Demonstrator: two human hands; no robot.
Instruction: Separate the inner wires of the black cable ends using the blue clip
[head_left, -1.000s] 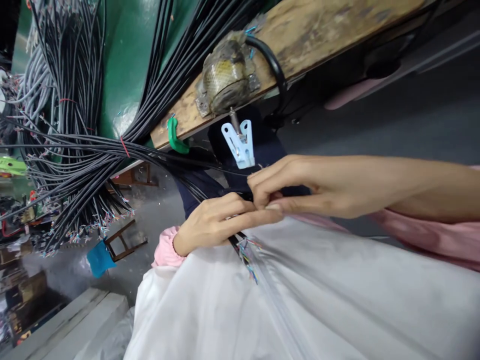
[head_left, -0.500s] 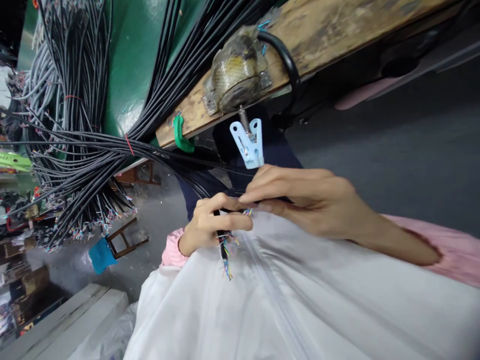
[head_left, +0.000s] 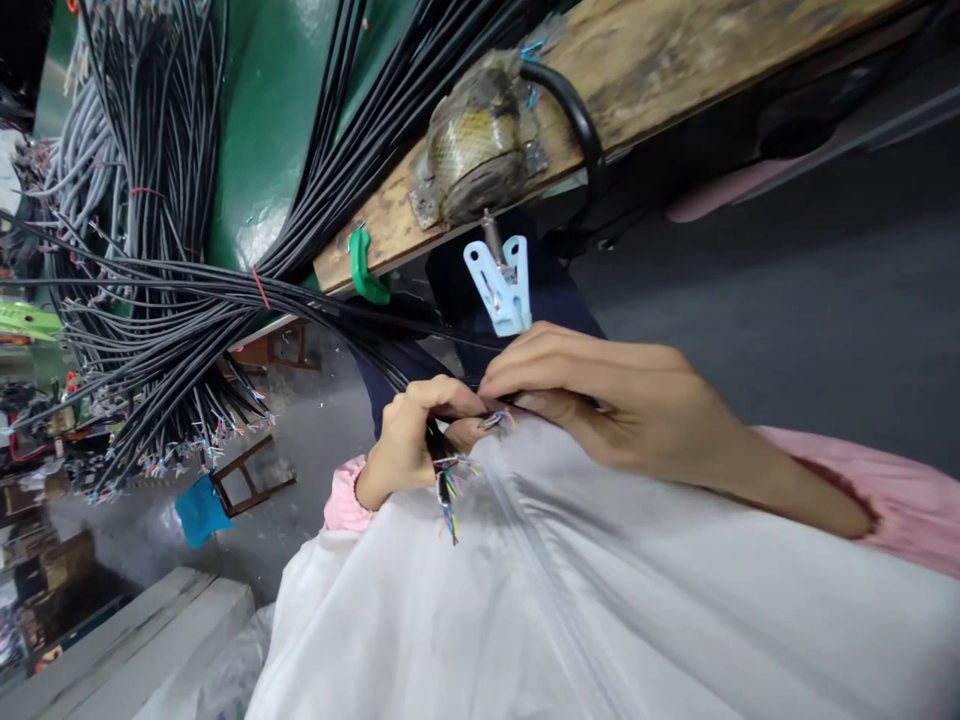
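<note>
My left hand (head_left: 409, 440) is curled round a small bunch of black cables (head_left: 437, 452) whose stripped ends show coloured wires pointing down over a white cloth (head_left: 570, 590). My right hand (head_left: 600, 400) is closed in a pinch on the coloured wire tips of one cable (head_left: 496, 421), right beside the left hand's fingers. The cables run left from my hands to a big bundle of black cables (head_left: 187, 310) tied with a red band. A light blue clip (head_left: 501, 285) hangs just above my right hand.
A wooden board (head_left: 637, 70) edges the green bench (head_left: 262, 120), with a taped metal fitting (head_left: 476, 150) and a green hook (head_left: 364, 270). Grey cables (head_left: 75, 170) hang at the far left. A wooden stool (head_left: 247, 475) and grey blocks (head_left: 127, 640) are on the floor.
My right hand has pulled back a little from over the left hand and now pinches the wire tips of a cable. The left hand has turned the bunch's ends downward.
</note>
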